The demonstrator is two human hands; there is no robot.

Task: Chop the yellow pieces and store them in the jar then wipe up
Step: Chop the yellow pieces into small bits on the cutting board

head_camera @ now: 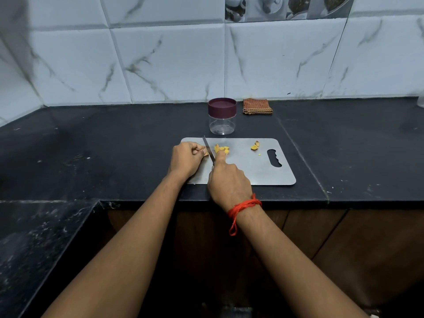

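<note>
A steel cutting board (252, 171) lies on the black counter. My left hand (187, 158) pinches a yellow piece (206, 154) down on the board's left part. My right hand (226, 182) grips a knife (208, 149), forefinger stretched along its back, and the blade stands on the board right beside my left fingertips. Cut yellow chunks (222, 148) lie just right of the blade. Another yellow piece (255, 145) and a small crumb sit further right, near the board's handle slot. A clear jar (222, 125) with a maroon lid (222, 107) on it stands behind the board.
A folded brown checked cloth (257, 106) lies at the wall, right of the jar. The black counter (114, 143) runs left and right, and its front edge is just below the board. White marble tiles back the counter.
</note>
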